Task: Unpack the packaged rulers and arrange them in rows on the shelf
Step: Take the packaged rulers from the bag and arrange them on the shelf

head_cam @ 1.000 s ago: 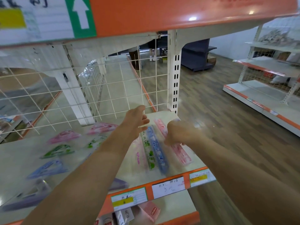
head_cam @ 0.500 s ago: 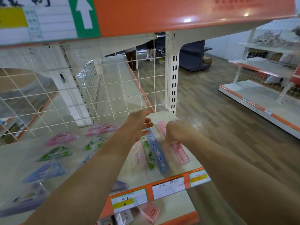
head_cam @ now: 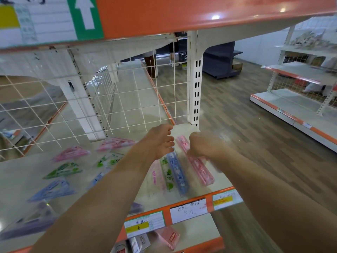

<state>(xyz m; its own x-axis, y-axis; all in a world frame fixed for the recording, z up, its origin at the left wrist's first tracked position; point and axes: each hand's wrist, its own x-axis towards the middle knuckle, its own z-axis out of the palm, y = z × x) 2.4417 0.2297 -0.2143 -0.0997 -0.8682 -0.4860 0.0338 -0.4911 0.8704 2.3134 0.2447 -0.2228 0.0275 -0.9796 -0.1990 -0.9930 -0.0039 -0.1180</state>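
With the right hand [head_cam: 204, 145] fingers curled on the far end of the pink ruler [head_cam: 200, 170] at the right edge of the shelf [head_cam: 184, 130], slide it parallel to the blue ruler [head_cam: 177, 172] (left hand [head_cam: 160, 141] fingers relaxed, holding nothing), aligning front ends.

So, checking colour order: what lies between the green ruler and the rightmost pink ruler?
The blue ruler, with the green ruler on its left and the pink ruler on its right; head view.
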